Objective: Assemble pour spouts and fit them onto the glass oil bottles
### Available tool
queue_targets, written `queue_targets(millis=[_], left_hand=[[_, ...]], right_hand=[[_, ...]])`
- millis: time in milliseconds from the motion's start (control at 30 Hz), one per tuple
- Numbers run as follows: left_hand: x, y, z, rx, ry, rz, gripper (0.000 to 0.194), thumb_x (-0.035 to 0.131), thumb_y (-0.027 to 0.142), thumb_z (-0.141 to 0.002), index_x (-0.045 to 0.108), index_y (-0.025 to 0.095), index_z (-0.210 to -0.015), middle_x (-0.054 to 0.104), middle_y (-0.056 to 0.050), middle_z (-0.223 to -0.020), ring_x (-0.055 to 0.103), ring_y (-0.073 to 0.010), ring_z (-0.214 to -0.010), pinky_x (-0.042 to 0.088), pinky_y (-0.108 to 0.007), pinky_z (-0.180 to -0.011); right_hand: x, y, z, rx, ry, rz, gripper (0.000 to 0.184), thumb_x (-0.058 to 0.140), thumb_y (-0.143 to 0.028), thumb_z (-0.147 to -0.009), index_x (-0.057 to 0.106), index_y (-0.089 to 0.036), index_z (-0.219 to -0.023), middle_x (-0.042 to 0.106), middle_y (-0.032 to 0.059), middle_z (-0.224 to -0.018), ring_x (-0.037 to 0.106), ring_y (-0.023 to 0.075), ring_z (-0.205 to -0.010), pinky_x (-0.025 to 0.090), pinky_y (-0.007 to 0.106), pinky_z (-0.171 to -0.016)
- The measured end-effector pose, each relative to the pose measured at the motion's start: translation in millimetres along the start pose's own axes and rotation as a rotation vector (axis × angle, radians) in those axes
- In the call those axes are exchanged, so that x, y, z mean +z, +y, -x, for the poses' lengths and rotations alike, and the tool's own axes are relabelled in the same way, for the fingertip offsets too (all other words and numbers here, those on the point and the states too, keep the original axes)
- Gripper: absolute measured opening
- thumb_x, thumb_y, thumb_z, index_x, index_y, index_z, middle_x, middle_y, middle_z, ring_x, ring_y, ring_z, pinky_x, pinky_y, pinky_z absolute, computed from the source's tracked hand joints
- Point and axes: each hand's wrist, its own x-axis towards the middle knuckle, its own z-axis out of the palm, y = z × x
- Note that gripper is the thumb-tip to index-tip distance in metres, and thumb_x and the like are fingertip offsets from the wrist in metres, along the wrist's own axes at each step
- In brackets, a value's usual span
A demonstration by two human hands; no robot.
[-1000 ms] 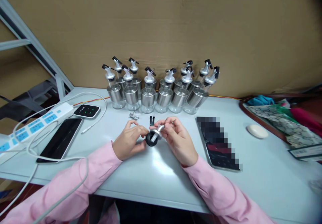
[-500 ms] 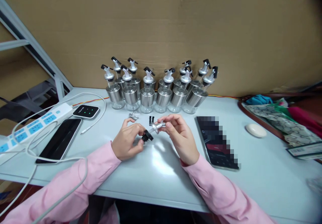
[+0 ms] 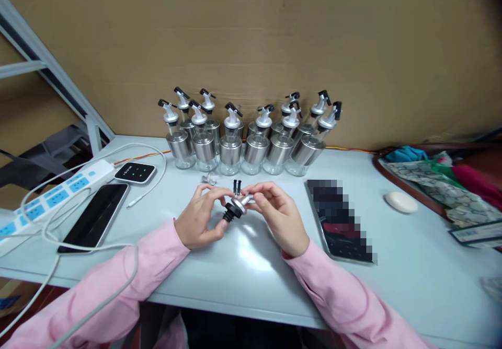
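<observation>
My left hand (image 3: pixel 199 219) is closed, thumb and fingers pinching a black ribbed stopper (image 3: pixel 232 212). My right hand (image 3: pixel 281 217) is closed around the narrow end of a silver pour spout (image 3: pixel 240 202). The spout's wide flange meets the stopper's top, and both pieces tilt together above the table; whether they are fully seated I cannot tell. Just behind the fingers lie two small black pieces (image 3: pixel 237 187). Beyond my left fingertips is a small silvery piece (image 3: pixel 208 179), too small to make out.
Several glass-and-steel oil bottles (image 3: pixel 230 150) with pour spouts stand in rows before a cardboard wall (image 3: pixel 243 35). On the left are a power strip (image 3: pixel 58 197), a black phone (image 3: pixel 94 218) and looped white cables (image 3: pixel 135 260). A tablet-like device (image 3: pixel 333 223) and a white oval object (image 3: pixel 401 201) lie right.
The silver spout and black stopper, slightly apart before, now touch. The stopper has turned so its ribbed end points down and left. Both hands stay in nearly the same place.
</observation>
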Motion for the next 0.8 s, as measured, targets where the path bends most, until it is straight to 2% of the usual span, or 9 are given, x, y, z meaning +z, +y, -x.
queue_targets(millis=[100, 167, 267, 333, 433, 533, 700, 800], left_hand=[[-0.4, 0.3, -0.7, 0.059, -0.024, -0.032, 0.044, 0.039, 0.019, -0.074, 0.035, 0.018, -0.117, 0.060, -0.010, -0.105, 0.058, -0.0214, -0.091, 0.033, -0.043, -0.090], [0.1, 0.4, -0.9, 0.053, -0.022, -0.064, 0.042, 0.040, 0.019, -0.073, 0.038, 0.019, -0.115, 0.061, -0.008, -0.101, 0.059, -0.0209, -0.087, 0.032, -0.044, -0.090], [1.5, 0.6, -0.8, 0.016, -0.012, -0.093, 0.040, 0.042, 0.020, -0.072, 0.039, 0.019, -0.112, 0.062, -0.007, -0.097, 0.060, -0.0197, -0.079, 0.032, -0.044, -0.089], [2.3, 0.7, -0.8, -0.008, 0.001, -0.106, 0.040, 0.043, 0.020, -0.071, 0.039, 0.019, -0.111, 0.062, -0.006, -0.096, 0.059, -0.0196, -0.078, 0.033, -0.043, -0.088], [3.1, 1.1, -1.1, -0.038, 0.027, -0.125, 0.038, 0.045, 0.021, -0.070, 0.040, 0.019, -0.107, 0.062, -0.005, -0.093, 0.058, -0.0185, -0.074, 0.033, -0.042, -0.087], [4.2, 1.1, -1.0, -0.065, 0.021, -0.137, 0.034, 0.046, 0.023, -0.069, 0.040, 0.019, -0.103, 0.061, -0.003, -0.086, 0.057, -0.0175, -0.070, 0.034, -0.042, -0.086], [6.1, 0.5, 0.5, -0.081, -0.002, -0.145, 0.033, 0.046, 0.024, -0.071, 0.038, 0.019, -0.102, 0.060, -0.004, -0.088, 0.058, -0.0181, -0.071, 0.033, -0.043, -0.086], [5.5, 1.7, 0.6, -0.085, -0.020, -0.139, 0.032, 0.046, 0.024, -0.072, 0.038, 0.019, -0.103, 0.060, -0.004, -0.089, 0.058, -0.0189, -0.074, 0.033, -0.043, -0.087]], right_hand=[[0.9, 0.0, 1.7, -0.006, -0.005, 0.110, 0.015, 0.059, -0.035, -0.080, 0.062, -0.020, -0.082, 0.060, 0.0045, -0.096, 0.060, 0.0164, -0.085, 0.053, 0.032, -0.073], [1.5, -0.3, 2.7, -0.062, -0.017, 0.227, 0.014, 0.058, -0.034, -0.081, 0.064, -0.021, -0.082, 0.057, 0.0058, -0.101, 0.058, 0.0191, -0.094, 0.051, 0.034, -0.077], [2.2, -1.2, 3.9, -0.170, -0.052, 0.463, 0.010, 0.062, -0.029, -0.077, 0.066, -0.022, -0.084, 0.051, 0.0071, -0.107, 0.049, 0.0230, -0.108, 0.040, 0.041, -0.094], [2.8, -1.4, 4.7, -0.219, -0.063, 0.596, 0.019, 0.068, -0.025, -0.070, 0.065, -0.023, -0.089, 0.047, 0.0076, -0.110, 0.045, 0.0247, -0.110, 0.035, 0.044, -0.097], [4.1, 0.1, 6.2, -0.252, -0.088, 0.706, 0.037, 0.070, -0.019, -0.064, 0.060, -0.024, -0.099, 0.043, 0.0078, -0.107, 0.047, 0.0245, -0.104, 0.045, 0.039, -0.084], [5.1, 3.4, 6.9, -0.251, -0.131, 0.705, 0.040, 0.065, -0.013, -0.066, 0.055, -0.023, -0.103, 0.044, 0.0068, -0.101, 0.052, 0.0197, -0.089, 0.049, 0.030, -0.066], [4.9, 7.3, 6.4, -0.255, -0.190, 0.665, 0.037, 0.060, -0.010, -0.067, 0.052, -0.022, -0.101, 0.056, 0.0057, -0.098, 0.055, 0.0195, -0.093, 0.050, 0.032, -0.073], [4.5, 7.8, 6.5, -0.259, -0.177, 0.680, 0.036, 0.059, -0.011, -0.066, 0.051, -0.021, -0.100, 0.058, 0.0058, -0.097, 0.057, 0.0195, -0.090, 0.051, 0.033, -0.073]])
